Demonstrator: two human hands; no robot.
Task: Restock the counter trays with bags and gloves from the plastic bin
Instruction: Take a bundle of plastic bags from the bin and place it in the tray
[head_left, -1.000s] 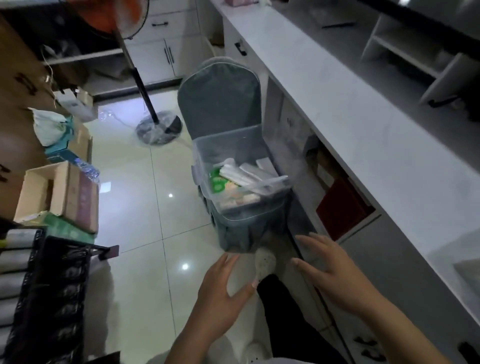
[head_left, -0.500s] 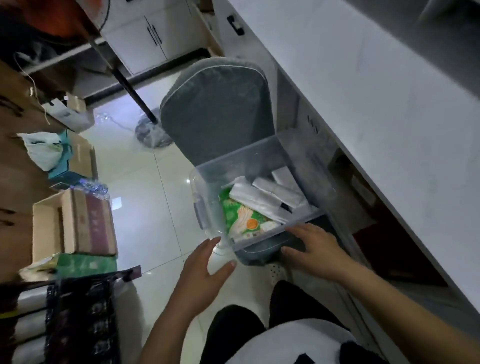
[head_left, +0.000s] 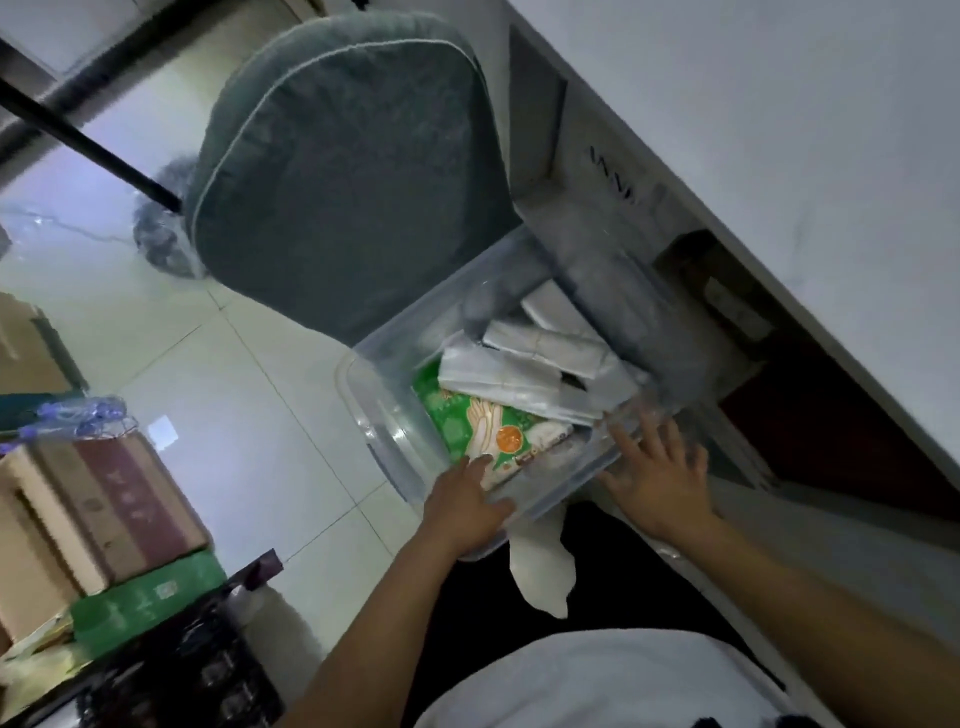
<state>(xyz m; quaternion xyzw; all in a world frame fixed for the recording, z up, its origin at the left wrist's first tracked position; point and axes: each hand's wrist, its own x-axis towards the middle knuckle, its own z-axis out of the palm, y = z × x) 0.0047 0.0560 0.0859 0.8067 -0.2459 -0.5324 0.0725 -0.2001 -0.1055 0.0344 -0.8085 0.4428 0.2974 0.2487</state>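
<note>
One plastic bin (head_left: 384, 431), one grey chair (head_left: 343, 171). One green glove packet (head_left: 457, 415); at least three white bag bundles (head_left: 498, 374), overlapping. Two hands, left hand (head_left: 465, 501) and right hand (head_left: 657, 488); two cardboard boxes (head_left: 104, 509); one white shoe (head_left: 540, 566).

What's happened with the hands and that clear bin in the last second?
Both hands reached forward to the plastic bin. The left hand now lies on its near left corner, fingers over the rim; whether it grips is unclear. The right hand rests spread on the near right rim. Unchanged: bin on the chair, green glove pack and white bag bundles inside.
</note>
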